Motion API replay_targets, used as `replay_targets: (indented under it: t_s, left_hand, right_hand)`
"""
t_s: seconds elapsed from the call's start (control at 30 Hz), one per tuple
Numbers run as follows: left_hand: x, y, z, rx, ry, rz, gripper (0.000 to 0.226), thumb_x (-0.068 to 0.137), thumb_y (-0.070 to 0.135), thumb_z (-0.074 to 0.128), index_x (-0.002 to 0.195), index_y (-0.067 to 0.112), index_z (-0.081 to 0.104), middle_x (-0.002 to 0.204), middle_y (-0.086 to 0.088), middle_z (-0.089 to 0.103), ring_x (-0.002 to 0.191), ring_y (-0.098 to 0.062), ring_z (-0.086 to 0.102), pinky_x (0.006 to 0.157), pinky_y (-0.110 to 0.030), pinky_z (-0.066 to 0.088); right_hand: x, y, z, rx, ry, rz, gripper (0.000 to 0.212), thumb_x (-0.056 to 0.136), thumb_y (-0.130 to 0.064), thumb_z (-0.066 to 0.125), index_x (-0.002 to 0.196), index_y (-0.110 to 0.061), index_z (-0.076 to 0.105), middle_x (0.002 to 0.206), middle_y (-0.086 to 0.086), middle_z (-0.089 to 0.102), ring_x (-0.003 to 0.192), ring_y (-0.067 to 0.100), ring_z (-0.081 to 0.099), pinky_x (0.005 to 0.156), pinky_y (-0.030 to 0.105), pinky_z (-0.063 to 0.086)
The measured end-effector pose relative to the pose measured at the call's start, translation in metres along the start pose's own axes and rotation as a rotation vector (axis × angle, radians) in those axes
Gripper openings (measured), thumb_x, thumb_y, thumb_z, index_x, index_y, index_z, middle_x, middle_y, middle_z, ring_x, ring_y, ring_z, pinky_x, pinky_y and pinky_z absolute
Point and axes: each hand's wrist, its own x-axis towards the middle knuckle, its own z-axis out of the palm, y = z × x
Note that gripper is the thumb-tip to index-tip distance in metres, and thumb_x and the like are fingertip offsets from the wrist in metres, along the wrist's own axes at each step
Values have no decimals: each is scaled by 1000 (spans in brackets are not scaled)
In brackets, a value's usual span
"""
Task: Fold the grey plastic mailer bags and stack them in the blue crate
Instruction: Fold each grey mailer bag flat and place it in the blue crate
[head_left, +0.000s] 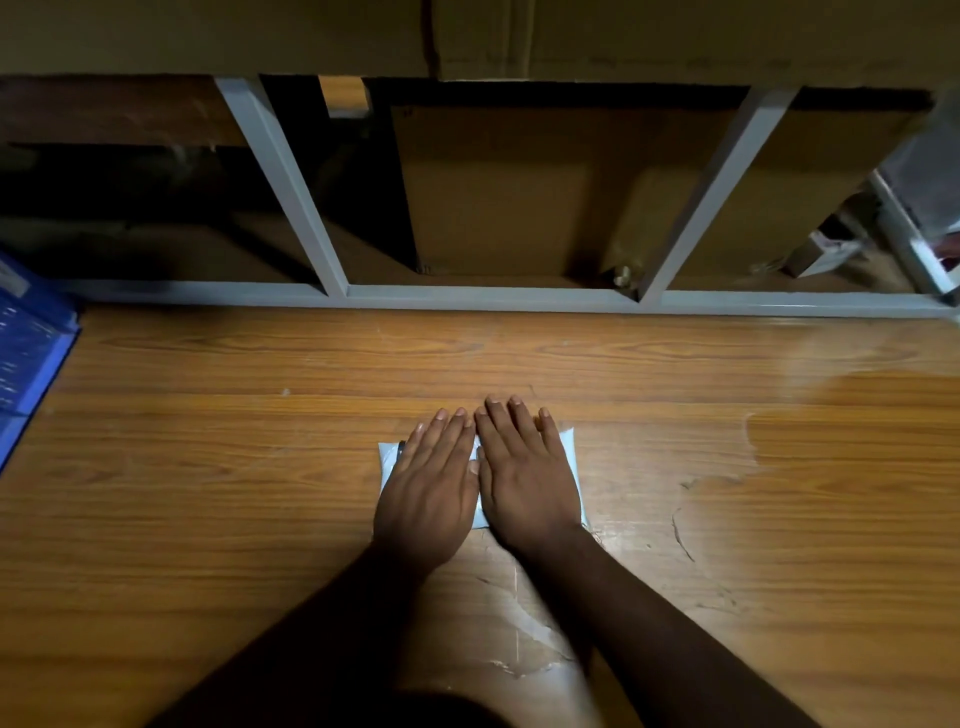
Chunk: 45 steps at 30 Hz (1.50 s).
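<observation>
A: Where are the hands at this moment?

B: Both lie flat, palm down, on a folded mailer bag (567, 451) in the middle of the wooden table (779, 519). The left hand (428, 493) covers the left part of it, and the right hand (524, 483) covers the right part. The two hands are side by side, and they touch or almost touch along the inner edge.

A: And the fingers?

B: They are stretched out straight and kept close together, pointing away from the person. They are not curled around anything; they only press down on the bag.

A: How much of the bag can be seen?

B: Little. A pale corner shows at the left of the left hand, a strip at the right of the right hand, and a thin piece between the two hands. It looks like a small rectangle, but how many times it is folded I cannot tell, because the hands hide most of it and the light is weak.

A: Where is the blue crate (28, 353)?

B: At the far left edge of the view, on the table, well apart from the bag. Only a part of it is visible, and its inside cannot be seen clearly.

A: What is behind the table?

B: A grey metal frame (291, 187) with brown cardboard boxes (498, 208) behind it.
</observation>
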Motion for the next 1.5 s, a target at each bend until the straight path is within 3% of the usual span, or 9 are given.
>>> replay_targets:
  t_s: [0.3, 0.57, 0.9, 1.07, 1.23, 1.5]
  left_hand:
    - [1, 1, 5, -51, 59, -31, 44, 108, 19, 45, 146, 1, 54, 155, -14, 48, 150, -28, 37, 122, -49, 32]
    - [2, 1, 5, -106, -19, -65, 49, 111, 25, 30, 149, 1, 49, 158, -16, 44, 151, -31, 36, 120, -52, 34]
    - [0, -2, 3, -110, -56, -43, 48, 107, 20, 37, 151, 2, 47, 160, -15, 41, 152, -28, 34, 124, -46, 29]
    - [-1, -14, -6, -182, -176, -88, 59, 108, 43, 34, 157, 10, 40, 168, -5, 29, 156, -19, 23, 128, -42, 19]
    - [-8, -28, -10, 10, -206, -93, 69, 107, 54, 32, 159, 10, 35, 167, -6, 29, 157, -21, 22, 128, -46, 18]
    - [-6, -25, -6, -14, -203, -111, 69, 105, 52, 35, 159, 9, 35, 167, -8, 29, 157, -23, 22, 126, -47, 23]
  right_hand:
    - [2, -3, 0, -52, -7, -4, 58, 107, -35, 34, 159, -10, 36, 169, 8, 28, 159, 32, 14, 127, 54, 13]
    - [4, -4, 3, -33, -33, 3, 59, 106, -37, 30, 160, -11, 36, 169, 8, 26, 159, 31, 12, 128, 53, 11]
    - [1, -4, 3, 4, -39, 20, 57, 107, -35, 31, 160, -15, 35, 170, 4, 25, 159, 29, 14, 127, 53, 14]
    - [-1, 19, -9, 218, -87, 34, 56, 108, -39, 31, 158, -17, 40, 168, 2, 30, 157, 22, 21, 124, 51, 24]
    - [-27, 35, -1, 102, -29, 96, 58, 112, -44, 17, 165, -20, 21, 173, -2, 11, 160, 16, 0, 129, 45, 10]
    - [-22, 31, 0, 54, -59, 116, 59, 112, -41, 17, 166, -18, 15, 174, 0, 6, 160, 18, -3, 129, 49, 6]
